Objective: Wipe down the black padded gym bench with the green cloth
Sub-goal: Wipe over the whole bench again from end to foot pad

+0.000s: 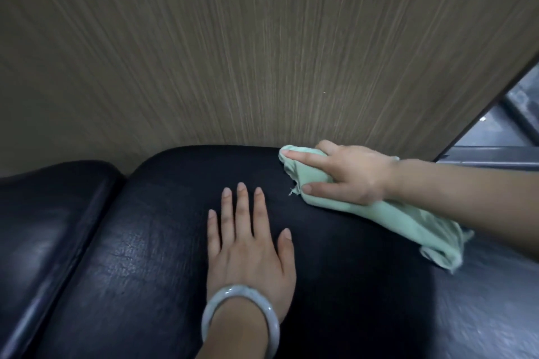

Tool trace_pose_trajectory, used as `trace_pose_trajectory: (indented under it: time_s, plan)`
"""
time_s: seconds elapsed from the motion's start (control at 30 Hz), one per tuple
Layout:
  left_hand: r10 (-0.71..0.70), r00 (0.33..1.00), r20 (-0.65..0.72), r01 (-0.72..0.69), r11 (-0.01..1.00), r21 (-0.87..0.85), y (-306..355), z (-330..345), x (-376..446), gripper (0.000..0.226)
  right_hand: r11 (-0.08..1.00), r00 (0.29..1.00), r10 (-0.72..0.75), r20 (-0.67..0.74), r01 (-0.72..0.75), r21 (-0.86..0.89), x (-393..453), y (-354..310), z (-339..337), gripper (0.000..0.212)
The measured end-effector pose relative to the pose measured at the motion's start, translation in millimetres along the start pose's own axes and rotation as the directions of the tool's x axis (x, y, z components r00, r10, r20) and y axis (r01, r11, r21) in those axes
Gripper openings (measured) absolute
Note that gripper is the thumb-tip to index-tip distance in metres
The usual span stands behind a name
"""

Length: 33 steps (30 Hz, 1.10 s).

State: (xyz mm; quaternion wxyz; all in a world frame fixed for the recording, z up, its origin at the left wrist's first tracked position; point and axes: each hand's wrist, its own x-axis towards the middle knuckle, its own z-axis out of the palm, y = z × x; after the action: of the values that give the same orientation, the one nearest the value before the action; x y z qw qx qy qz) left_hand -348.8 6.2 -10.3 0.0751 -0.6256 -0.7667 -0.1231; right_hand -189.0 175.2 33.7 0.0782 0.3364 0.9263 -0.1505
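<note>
Cloth (pixel 364 207) partly hidden under right hand (pixel 350 172) on bench (pixel 151 242).

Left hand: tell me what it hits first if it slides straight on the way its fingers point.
The left hand lies flat on the bench; straight ahead is bare padding, then probably the wood-grain wall.

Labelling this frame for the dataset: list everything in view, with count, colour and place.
bench pad: 1, black, centre, under both hands
second pad: 1, black, left, beside the first across a gap
green cloth: 1, pale green, on the pad's far right, bunched
wood-grain panel: 1, brown, behind the pads
dark floor or frame: right edge, blurred
bangle: 1, pale grey, left wrist
left hand: flat on the pad, fingers straight
right hand: grips the cloth at the pad's far edge
</note>
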Motion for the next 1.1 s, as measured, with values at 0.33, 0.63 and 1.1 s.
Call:
trace_pose_trajectory:
  time_s: [0.33, 0.63, 1.1]
  plan:
    - [0.008, 1.0, 0.02, -0.007, 1.0, -0.005, -2, 0, 0, 0.062, 0.998, 0.997, -0.051, -0.066, 0.052, 0.02, -8, 7, 8, 0.071]
    - [0.014, 1.0, -0.012, -0.014, 1.0, -0.025, -1, 1, 0, 0.063, 0.997, 0.996, -0.069, 0.047, 0.067, 0.043, -15, 18, -4, 0.065]
    - [0.016, 1.0, 0.006, -0.016, 1.0, -0.021, -2, 0, 1, 0.062, 0.994, 0.993, -0.092, -0.068, 0.096, 0.054, 3, 8, 5, 0.072]
